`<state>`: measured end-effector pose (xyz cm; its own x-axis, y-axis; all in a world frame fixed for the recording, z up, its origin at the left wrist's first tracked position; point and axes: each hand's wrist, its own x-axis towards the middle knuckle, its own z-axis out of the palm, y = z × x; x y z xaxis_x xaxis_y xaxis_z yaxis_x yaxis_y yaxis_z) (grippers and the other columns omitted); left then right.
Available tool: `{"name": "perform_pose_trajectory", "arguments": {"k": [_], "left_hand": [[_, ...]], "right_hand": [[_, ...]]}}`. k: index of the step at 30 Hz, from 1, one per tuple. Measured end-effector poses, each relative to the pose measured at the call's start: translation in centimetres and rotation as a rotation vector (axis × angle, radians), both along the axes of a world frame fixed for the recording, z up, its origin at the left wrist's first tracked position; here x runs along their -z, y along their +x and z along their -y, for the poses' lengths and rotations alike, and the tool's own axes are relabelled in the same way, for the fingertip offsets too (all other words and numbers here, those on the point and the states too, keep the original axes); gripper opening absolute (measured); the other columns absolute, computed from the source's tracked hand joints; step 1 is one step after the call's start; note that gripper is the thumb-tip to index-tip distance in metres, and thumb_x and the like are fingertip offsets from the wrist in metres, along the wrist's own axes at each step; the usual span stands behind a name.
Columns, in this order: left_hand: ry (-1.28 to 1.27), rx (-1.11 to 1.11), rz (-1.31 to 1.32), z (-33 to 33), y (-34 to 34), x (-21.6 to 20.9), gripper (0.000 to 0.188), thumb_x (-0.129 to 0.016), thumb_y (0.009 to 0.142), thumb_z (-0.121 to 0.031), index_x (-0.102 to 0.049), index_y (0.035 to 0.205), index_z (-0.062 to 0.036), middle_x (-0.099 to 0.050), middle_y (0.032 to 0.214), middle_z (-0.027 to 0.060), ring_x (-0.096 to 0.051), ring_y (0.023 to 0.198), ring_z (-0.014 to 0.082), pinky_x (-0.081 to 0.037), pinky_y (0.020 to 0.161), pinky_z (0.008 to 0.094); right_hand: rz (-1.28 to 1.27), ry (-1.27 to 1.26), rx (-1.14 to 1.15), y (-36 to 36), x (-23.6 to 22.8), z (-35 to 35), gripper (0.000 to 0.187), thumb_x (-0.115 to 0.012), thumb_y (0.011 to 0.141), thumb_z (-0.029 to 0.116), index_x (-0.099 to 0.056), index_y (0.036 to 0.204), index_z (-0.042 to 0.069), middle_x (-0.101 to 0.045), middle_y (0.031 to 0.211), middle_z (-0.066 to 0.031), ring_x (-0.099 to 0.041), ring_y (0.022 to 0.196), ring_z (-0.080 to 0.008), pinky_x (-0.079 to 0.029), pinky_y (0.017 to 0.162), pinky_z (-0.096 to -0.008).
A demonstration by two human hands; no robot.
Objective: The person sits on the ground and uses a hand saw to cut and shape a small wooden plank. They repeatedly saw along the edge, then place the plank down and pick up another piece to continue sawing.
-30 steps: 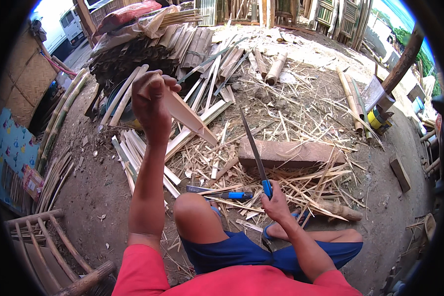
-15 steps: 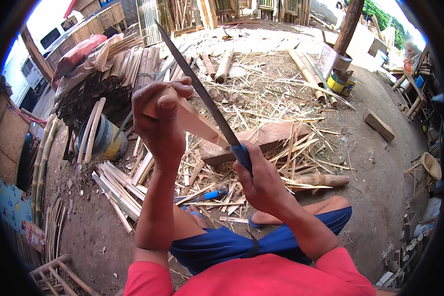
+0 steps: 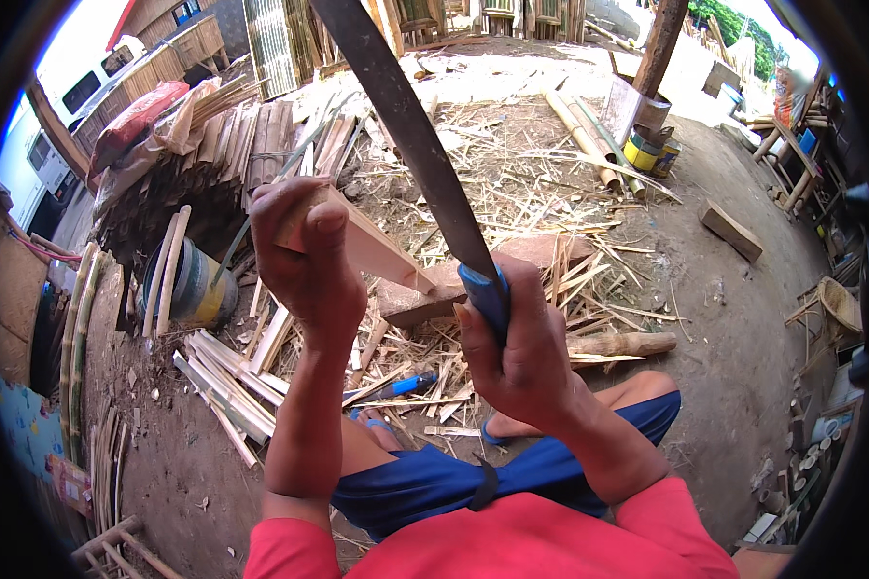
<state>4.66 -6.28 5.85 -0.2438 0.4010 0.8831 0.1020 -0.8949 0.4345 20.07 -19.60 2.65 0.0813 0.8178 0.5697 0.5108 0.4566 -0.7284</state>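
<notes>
My left hand is closed round the upper end of a pale split bamboo piece, which slopes down to the right. In my closed right hand is the blue handle of a long dark-bladed machete. Its blade points up and away to the left, apart from the bamboo. Below the bamboo's lower end lies a thick wooden block on the ground. A second blue-handled tool rests among strips between my feet; part of it is hidden.
Bamboo shavings litter the ground ahead. Split strips lie at the left, near a bucket and a big stack of bamboo slats. A loose wood block lies to the right; a post stands farther back.
My right hand has lifted the machete up and nearer, so the blade now looms larger and clear of the bamboo. The left hand keeps its grip, slightly lower in view.
</notes>
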Motion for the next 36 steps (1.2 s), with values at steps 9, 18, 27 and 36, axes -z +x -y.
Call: {"name": "perform_pose_trajectory", "arguments": {"k": [9, 18, 27, 36], "left_hand": [[-0.024, 0.078, -0.015, 0.4, 0.2, -0.5, 0.036, -0.072, 0.092, -0.033, -0.061, 0.105, -0.0014, -0.057, 0.096, 0.0071, -0.054, 0.092, 0.0180, -0.043, 0.086, 0.0311], [-0.027, 0.024, -0.005, -0.3, 1.2, 0.0, 0.038, -0.071, 0.093, -0.036, -0.061, 0.107, -0.0015, -0.060, 0.098, 0.0076, -0.058, 0.093, 0.0183, -0.046, 0.086, 0.0308], [-0.172, 0.338, 0.049, -0.9, -1.0, -0.2, 0.050, -0.057, 0.099, -0.049, -0.044, 0.120, -0.0054, -0.061, 0.084, 0.0133, -0.063, 0.068, 0.0218, -0.054, 0.069, 0.0376], [-0.154, 0.370, 0.058, -1.0, -1.3, 0.3, 0.052, -0.056, 0.097, -0.055, -0.044, 0.118, -0.0088, -0.055, 0.081, 0.0094, -0.057, 0.066, 0.0188, -0.051, 0.062, 0.0352]], "right_hand": [[-0.148, -0.583, -0.171, 0.3, 5.2, -4.1, 0.022, -0.053, 0.102, 0.020, -0.047, 0.112, 0.001, -0.058, 0.068, -0.0211, -0.057, 0.058, -0.0350, -0.046, 0.058, -0.0473], [0.342, -0.574, 0.099, -0.4, 8.5, -6.6, 0.024, -0.052, 0.102, 0.022, -0.044, 0.114, 0.002, -0.056, 0.069, -0.0165, -0.058, 0.056, -0.0343, -0.049, 0.056, -0.0445], [-0.065, -0.570, -0.155, -0.5, 8.1, -6.5, 0.024, -0.056, 0.100, 0.020, -0.045, 0.112, 0.002, -0.058, 0.073, -0.0182, -0.055, 0.053, -0.0314, -0.045, 0.051, -0.0438], [0.363, -0.886, 0.199, 1.1, 23.9, -11.3, 0.022, -0.056, 0.096, 0.019, -0.045, 0.106, 0.003, -0.064, 0.075, -0.0237, -0.066, 0.071, -0.0433, -0.053, 0.065, -0.0531]]}}
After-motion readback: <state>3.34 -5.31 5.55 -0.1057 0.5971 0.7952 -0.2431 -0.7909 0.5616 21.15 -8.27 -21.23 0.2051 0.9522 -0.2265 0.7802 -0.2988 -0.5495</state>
